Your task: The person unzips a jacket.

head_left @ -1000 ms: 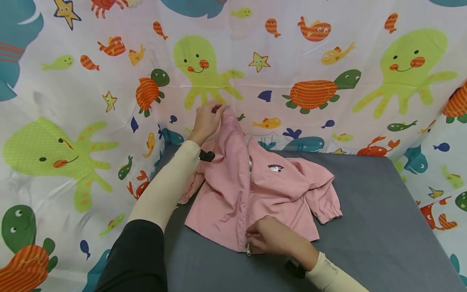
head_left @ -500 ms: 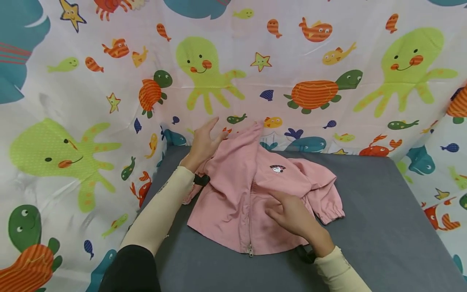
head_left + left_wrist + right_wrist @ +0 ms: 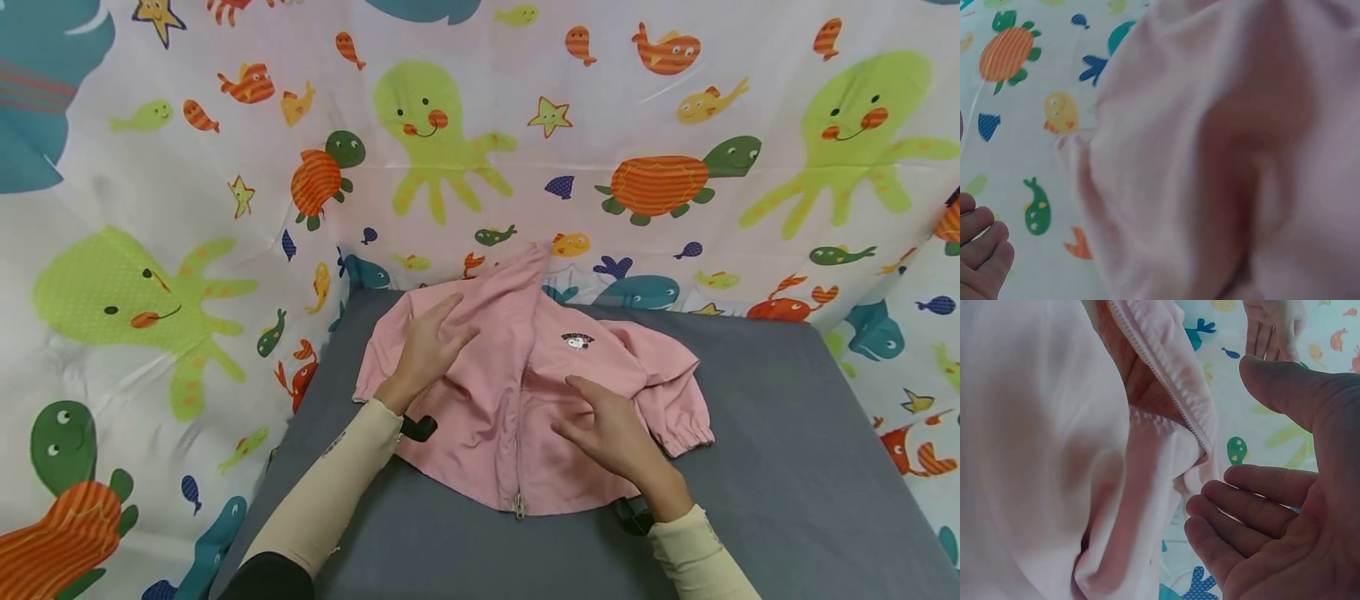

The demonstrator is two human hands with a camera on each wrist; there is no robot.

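Observation:
A small pink zip-up jacket point(image 3: 487, 375) lies front up in the head view, its collar end peaking against the backdrop. Down its front runs a zipper, with a metal zipper pull point(image 3: 519, 505) at the bottom hem. My left hand point(image 3: 431, 346) hovers over the jacket's left side, fingers extended and apart, holding nothing. Over the other front panel is my right hand point(image 3: 611, 425), thumb and fingers spread and also holding nothing. The right wrist view shows that hand's fingers point(image 3: 1254, 512) relaxed beside the fabric, with part of the open zipper point(image 3: 1160, 375) and the lining behind it.
The jacket rests on a grey table point(image 3: 780, 467). A white backdrop point(image 3: 510, 108) printed with sea animals rises behind and at both sides. The elastic-cuffed sleeve point(image 3: 678, 412) folds down on the right; another sleeve point(image 3: 382, 350) extends at the left.
My left hand has let go of the raised collar edge and come down; the collar has tipped rightward. My right hand has left the zipper's bottom end and moved up and right.

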